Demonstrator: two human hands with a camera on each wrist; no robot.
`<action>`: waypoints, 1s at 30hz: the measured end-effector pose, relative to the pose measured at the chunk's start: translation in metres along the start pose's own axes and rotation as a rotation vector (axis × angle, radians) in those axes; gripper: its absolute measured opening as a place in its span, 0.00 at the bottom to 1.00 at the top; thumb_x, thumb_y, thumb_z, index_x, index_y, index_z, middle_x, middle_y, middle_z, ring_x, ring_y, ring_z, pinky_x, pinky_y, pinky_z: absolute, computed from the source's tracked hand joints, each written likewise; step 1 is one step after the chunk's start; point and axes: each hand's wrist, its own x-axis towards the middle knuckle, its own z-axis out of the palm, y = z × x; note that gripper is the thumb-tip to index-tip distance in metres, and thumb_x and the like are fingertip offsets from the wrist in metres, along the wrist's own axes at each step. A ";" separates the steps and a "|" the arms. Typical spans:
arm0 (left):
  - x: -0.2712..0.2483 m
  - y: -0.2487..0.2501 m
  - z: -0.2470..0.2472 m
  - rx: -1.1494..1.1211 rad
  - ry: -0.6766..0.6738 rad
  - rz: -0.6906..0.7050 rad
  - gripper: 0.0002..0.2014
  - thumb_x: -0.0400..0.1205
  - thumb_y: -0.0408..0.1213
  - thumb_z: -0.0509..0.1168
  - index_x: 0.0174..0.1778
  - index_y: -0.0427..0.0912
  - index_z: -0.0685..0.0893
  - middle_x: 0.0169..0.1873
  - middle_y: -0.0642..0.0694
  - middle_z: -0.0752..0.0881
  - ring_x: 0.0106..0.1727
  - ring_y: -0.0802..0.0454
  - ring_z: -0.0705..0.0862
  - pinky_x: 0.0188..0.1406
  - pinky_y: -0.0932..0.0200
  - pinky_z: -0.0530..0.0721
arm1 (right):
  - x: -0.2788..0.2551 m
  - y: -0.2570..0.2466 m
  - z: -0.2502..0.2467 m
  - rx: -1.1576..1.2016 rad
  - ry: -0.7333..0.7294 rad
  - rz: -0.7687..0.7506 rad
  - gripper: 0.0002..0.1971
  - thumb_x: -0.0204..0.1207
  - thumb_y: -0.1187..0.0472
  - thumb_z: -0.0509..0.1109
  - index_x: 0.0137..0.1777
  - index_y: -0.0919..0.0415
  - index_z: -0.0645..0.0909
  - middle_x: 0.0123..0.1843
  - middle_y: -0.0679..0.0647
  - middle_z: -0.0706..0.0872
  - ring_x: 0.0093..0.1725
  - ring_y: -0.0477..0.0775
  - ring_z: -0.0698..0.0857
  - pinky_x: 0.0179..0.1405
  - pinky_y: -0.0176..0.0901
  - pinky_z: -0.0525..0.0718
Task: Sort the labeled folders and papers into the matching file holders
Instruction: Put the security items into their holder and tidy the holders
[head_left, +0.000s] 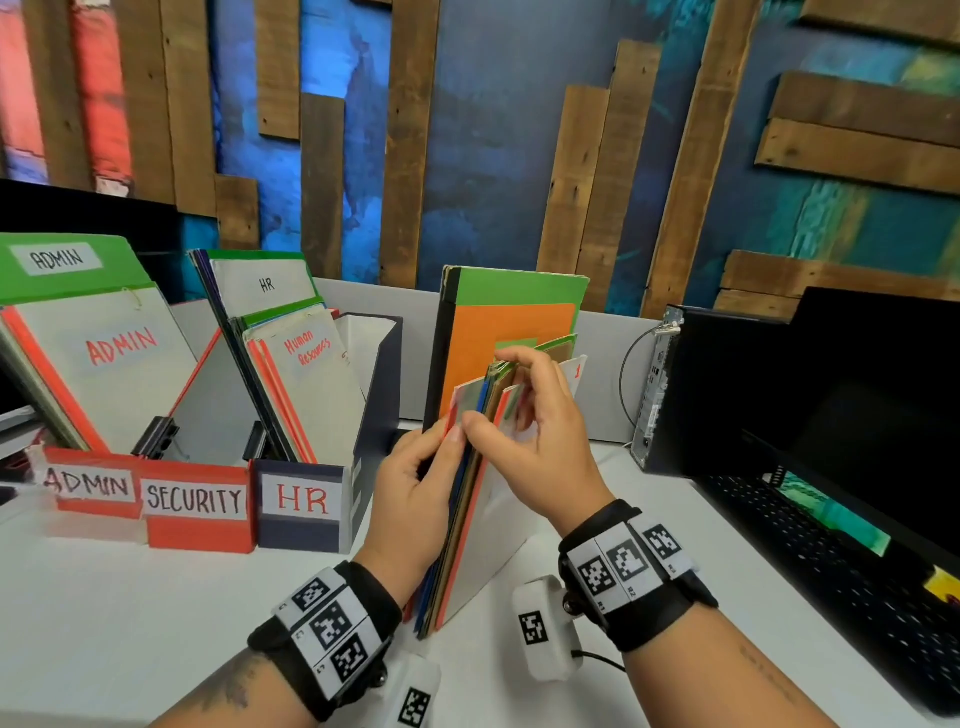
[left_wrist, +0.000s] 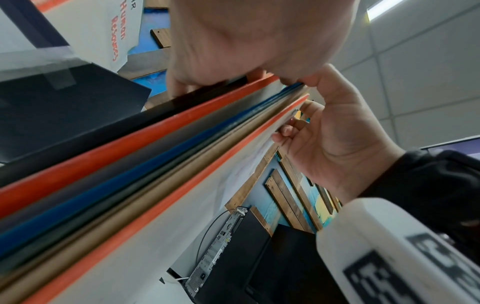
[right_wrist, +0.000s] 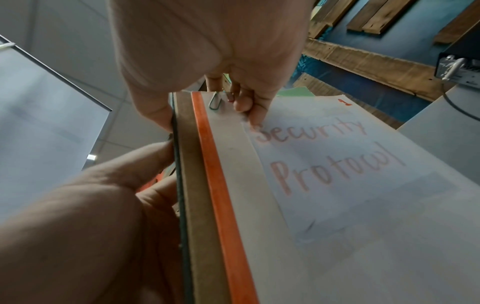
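On worktop (head_left: 156, 613), L hand (head_left: 415, 483) & R hand (head_left: 540, 431) both pinch upright folder stack (head_left: 467, 519), "Security Protocol" sheet (right_wrist: 350, 185) outermost.

You wear black wrist straps (head_left: 324, 639) carrying white square-coded tags, a white tagged camera pod (head_left: 546, 630) with a black cable beneath each.

Bright, even light in the head view, soft shadows only on the white desk (head_left: 156, 623), and the wide lens bows the wall planks (head_left: 405, 130) toward the edges, the red patch top left smeared. Left wrist view is sharp mid-frame on the folder edges (left_wrist: 155, 164), a ceiling light strip (left_wrist: 405, 6) glaring top right, the near palm blurred. Right wrist view is dimmer and hazy, the "Security Protocol" sheet (right_wrist: 337, 164) washed out and soft.
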 end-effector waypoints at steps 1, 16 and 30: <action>0.000 0.000 -0.001 0.005 0.001 -0.005 0.15 0.89 0.47 0.61 0.67 0.54 0.89 0.52 0.53 0.90 0.60 0.54 0.86 0.61 0.50 0.86 | -0.001 0.001 0.000 0.005 0.004 0.001 0.25 0.75 0.56 0.78 0.70 0.47 0.74 0.60 0.46 0.81 0.60 0.46 0.82 0.57 0.37 0.83; 0.000 0.003 0.002 -0.028 0.047 -0.020 0.12 0.90 0.44 0.62 0.59 0.55 0.92 0.44 0.46 0.92 0.50 0.45 0.90 0.53 0.40 0.89 | 0.002 -0.001 -0.001 -0.125 0.071 -0.029 0.23 0.72 0.50 0.81 0.65 0.45 0.78 0.58 0.49 0.73 0.60 0.38 0.75 0.55 0.25 0.75; -0.003 -0.001 0.004 -0.039 0.044 -0.001 0.16 0.90 0.46 0.59 0.61 0.48 0.91 0.45 0.46 0.92 0.51 0.46 0.90 0.51 0.42 0.89 | 0.018 -0.007 -0.005 -0.270 -0.058 -0.107 0.18 0.70 0.50 0.79 0.46 0.56 0.72 0.51 0.47 0.73 0.46 0.48 0.77 0.41 0.41 0.79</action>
